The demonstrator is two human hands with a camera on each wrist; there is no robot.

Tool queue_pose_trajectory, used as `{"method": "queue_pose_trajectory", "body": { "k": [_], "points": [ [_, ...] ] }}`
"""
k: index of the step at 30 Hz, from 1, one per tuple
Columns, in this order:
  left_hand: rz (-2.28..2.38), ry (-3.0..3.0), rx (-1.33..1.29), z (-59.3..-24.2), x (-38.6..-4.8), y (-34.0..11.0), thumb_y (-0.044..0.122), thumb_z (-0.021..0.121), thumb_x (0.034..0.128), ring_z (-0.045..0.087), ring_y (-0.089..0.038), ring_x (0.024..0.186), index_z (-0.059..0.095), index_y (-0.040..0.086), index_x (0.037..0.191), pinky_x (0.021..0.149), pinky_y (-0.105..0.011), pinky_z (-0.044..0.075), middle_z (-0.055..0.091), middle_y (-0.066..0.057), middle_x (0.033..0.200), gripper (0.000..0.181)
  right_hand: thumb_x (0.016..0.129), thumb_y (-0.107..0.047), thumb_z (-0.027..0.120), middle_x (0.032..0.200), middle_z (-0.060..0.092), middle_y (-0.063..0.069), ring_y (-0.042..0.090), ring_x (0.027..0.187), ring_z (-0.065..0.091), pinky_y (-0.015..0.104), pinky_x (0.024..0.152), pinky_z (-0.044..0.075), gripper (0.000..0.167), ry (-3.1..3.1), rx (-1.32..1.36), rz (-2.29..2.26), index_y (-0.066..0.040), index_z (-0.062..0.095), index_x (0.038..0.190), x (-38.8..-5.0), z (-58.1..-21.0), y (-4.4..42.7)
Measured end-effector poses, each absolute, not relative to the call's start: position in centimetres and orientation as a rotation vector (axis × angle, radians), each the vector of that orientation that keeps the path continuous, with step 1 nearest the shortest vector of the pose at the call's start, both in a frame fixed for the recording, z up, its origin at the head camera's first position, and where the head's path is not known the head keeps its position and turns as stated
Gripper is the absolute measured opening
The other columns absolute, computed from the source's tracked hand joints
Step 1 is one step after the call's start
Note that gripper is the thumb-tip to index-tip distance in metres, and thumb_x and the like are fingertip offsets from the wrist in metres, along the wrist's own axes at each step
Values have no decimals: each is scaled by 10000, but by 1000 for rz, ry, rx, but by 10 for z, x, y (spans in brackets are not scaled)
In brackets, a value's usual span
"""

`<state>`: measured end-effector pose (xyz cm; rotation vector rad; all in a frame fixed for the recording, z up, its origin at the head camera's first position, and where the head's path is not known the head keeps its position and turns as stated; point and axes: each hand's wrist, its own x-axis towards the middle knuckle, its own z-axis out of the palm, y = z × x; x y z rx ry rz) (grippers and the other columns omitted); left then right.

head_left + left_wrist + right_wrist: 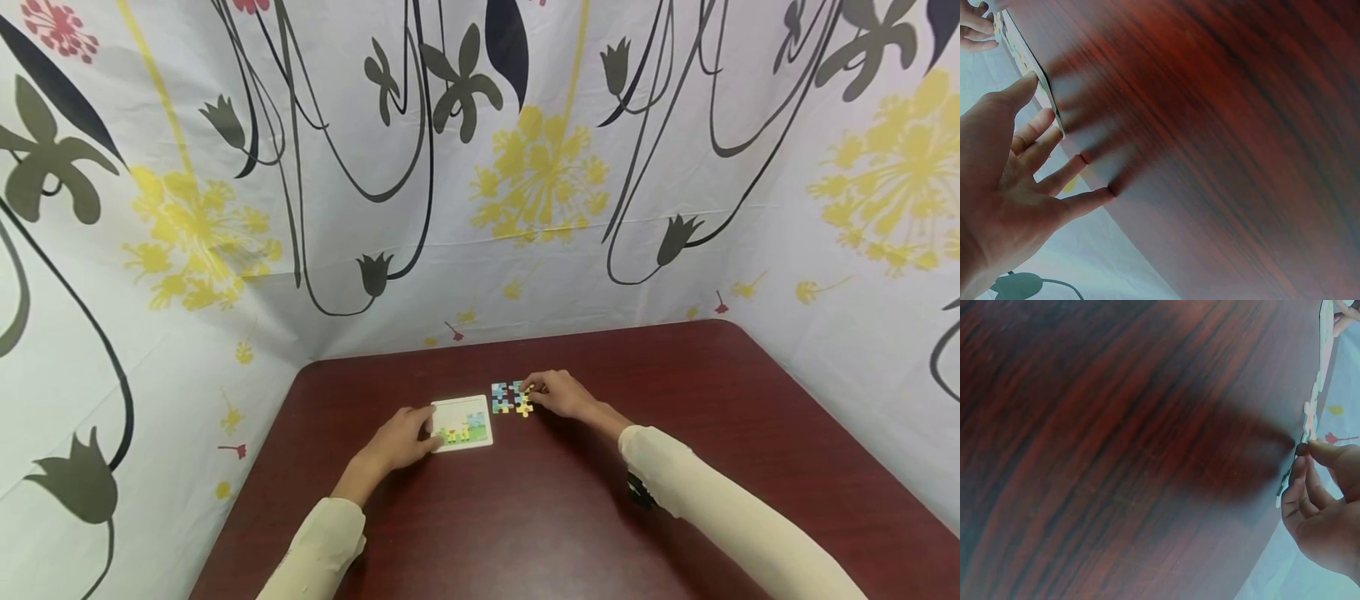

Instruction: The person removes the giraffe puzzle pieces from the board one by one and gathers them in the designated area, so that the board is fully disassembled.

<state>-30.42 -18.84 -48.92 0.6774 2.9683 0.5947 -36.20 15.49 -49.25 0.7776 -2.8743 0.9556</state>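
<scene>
My left hand point(397, 437) is spread wide, with its thumb and first fingers touching the side of the white puzzle board point(451, 414); I think that keeps it from sliding. My right hand point(558, 393) is nearly closed, thumb and finger pinching a small puzzle piece point(527, 394), since a little flat thing needs a tiny grip. I can't tell if it is off the surface point(480, 533). More loose pieces point(501, 406) lie just beside the board, on its right, maybe so I can reach them easily. The board lies flat, with picture along the bottom and right, and a pale bare part above. A flowery cloth point(450, 283) hangs behind.
</scene>
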Motion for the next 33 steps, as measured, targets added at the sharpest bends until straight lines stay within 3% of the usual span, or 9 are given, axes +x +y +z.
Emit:
{"method": "queue_pose_trajectory", "body": {
  "k": [13,23,29,33],
  "points": [
    [612,2973,657,-487,-302,-188,298,748,977,538,-284,1099,611,111,1051,839,-449,430,622,-74,1127,244,1011,-72,675,1071,753,120,296,989,722,448,835,583,206,-2880,756,959,-64,743,1205,-362,-491,152],
    [602,2969,654,-489,-303,-188,312,744,981,515,-260,1037,597,132,1004,818,-437,430,624,-82,1142,233,1003,-59,681,1056,753,105,243,933,726,369,747,576,217,-2851,840,985,-35,731,1213,-358,-488,140],
    [594,2974,650,-489,-304,-188,313,751,977,518,-271,1058,590,137,986,828,-442,428,620,-83,1139,238,996,-44,686,1046,747,107,256,952,718,368,777,578,197,-2835,883,1005,-23,729,1187,-354,-487,128],
    [587,2978,647,-489,-305,-188,313,753,975,516,-267,1055,588,140,983,829,-440,428,619,-72,1117,239,998,-55,690,1055,748,114,206,843,709,314,701,569,218,-2860,885,1040,-5,717,1209,-352,-487,120]
  ]
}}
